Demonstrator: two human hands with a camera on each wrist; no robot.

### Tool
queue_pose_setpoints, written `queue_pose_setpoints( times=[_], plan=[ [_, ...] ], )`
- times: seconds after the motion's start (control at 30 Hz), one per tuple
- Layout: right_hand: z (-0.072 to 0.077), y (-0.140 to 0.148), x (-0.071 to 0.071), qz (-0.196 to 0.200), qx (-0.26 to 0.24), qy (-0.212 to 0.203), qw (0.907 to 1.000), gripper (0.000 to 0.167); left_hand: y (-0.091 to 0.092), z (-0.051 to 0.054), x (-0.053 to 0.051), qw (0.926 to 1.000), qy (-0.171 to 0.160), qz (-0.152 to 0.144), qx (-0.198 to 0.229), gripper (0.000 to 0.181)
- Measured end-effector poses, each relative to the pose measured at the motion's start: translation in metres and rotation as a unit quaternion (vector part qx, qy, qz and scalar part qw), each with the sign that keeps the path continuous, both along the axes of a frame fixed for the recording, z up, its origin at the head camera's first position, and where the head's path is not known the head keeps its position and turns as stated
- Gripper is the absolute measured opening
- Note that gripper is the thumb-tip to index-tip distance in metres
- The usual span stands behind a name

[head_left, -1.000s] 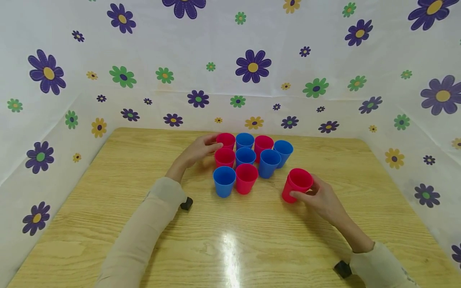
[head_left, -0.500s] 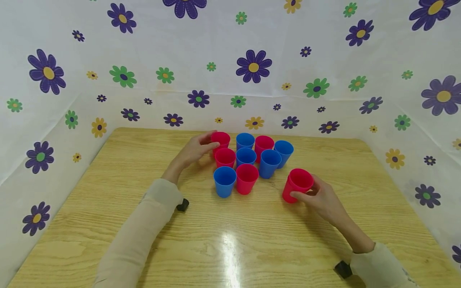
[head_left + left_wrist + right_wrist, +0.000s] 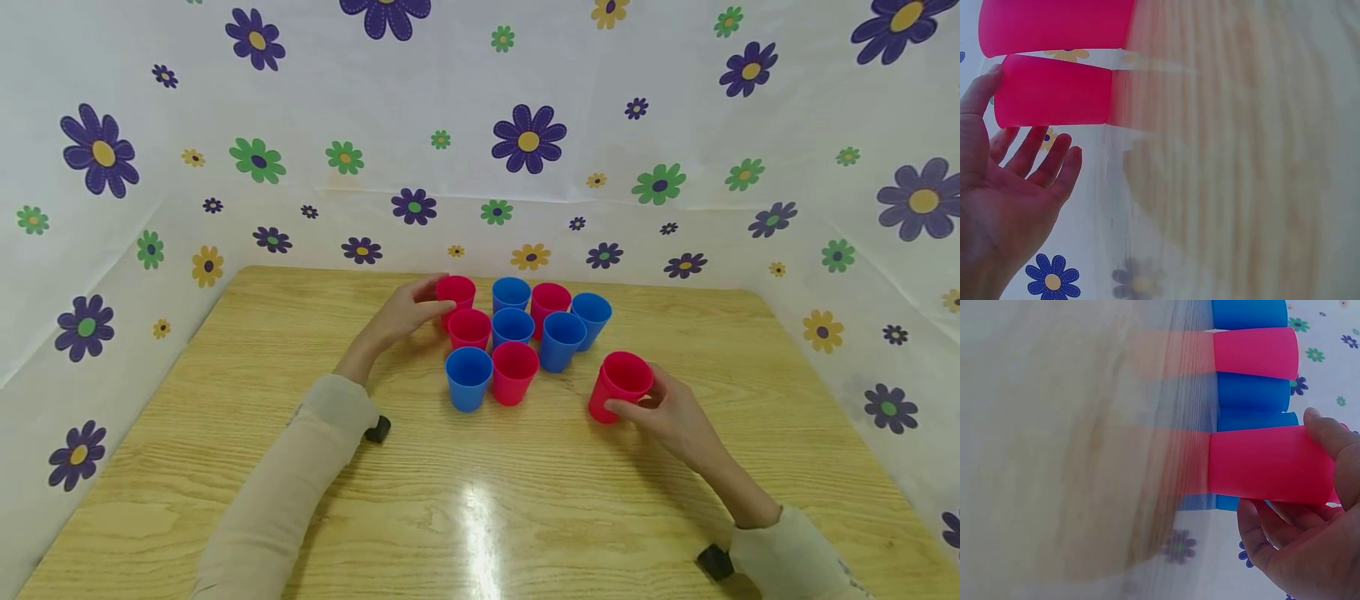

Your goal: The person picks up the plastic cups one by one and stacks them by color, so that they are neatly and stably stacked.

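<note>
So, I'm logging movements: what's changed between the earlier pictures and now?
The left hand and the back-left tapered red plastic cup moved left, away from the tapered blue plastic cup beside it. The right hand still holds nested red plastic cups; other cups stayed put.

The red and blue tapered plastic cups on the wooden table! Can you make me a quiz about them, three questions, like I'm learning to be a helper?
1. Count: how many blue tapered plastic cups can you see in the head view?
2. True or false: the left hand is holding a blue cup.
3. Choose one: what colour is the tapered plastic cup that the right hand grips?
A) blue
B) red
C) green

Key:
1. Five.
2. False; it holds a red tapered plastic cup at the back left of the group.
3. B) red.
</note>
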State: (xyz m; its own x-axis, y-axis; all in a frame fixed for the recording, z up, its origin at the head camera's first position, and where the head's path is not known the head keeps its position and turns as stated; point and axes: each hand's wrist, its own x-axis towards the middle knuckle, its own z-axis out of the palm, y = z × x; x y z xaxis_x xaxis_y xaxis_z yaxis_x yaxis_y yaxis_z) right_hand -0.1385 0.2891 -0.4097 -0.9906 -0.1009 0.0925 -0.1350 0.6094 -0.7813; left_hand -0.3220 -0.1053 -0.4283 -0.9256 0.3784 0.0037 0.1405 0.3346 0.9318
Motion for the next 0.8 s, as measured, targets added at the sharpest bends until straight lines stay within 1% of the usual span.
queue_pose_setpoints(
  times=[0.23, 0.37, 0.47, 0.57, 0.67, 0.8],
  plan=[
    [0.0, 0.0, 0.0, -0.002, 0.002, 0.001, 1.0, 0.061, 0.002, 0.0, 0.0, 0.9999, 0.009, -0.002, -0.006, 0.074],
    [0.0, 0.0, 0.0, 0.002, -0.004, 0.004, 1.0, 0.06, 0.002, 0.0, 0.0, 1.0, 0.004, 0.004, -0.005, 0.073],
    [-0.001, 0.0, 0.0, 0.005, -0.011, 0.004, 0.9999, 0.06, -0.001, 0.001, 0.0, 0.9999, 0.004, 0.015, -0.007, 0.074],
    [-0.001, 0.0, 0.0, 0.006, -0.015, 0.004, 0.9999, 0.06, -0.006, 0.004, 0.0, 0.9992, 0.008, 0.038, -0.012, 0.076],
    [0.0, 0.0, 0.001, 0.003, -0.011, 0.004, 0.9999, 0.062, -0.011, 0.009, 0.0, 0.9984, 0.012, 0.055, 0.007, 0.077],
    [0.001, 0.0, 0.002, -0.003, -0.007, 0.002, 1.0, 0.065, -0.018, 0.017, 0.003, 0.9957, 0.015, 0.067, 0.062, 0.073]
  ],
)
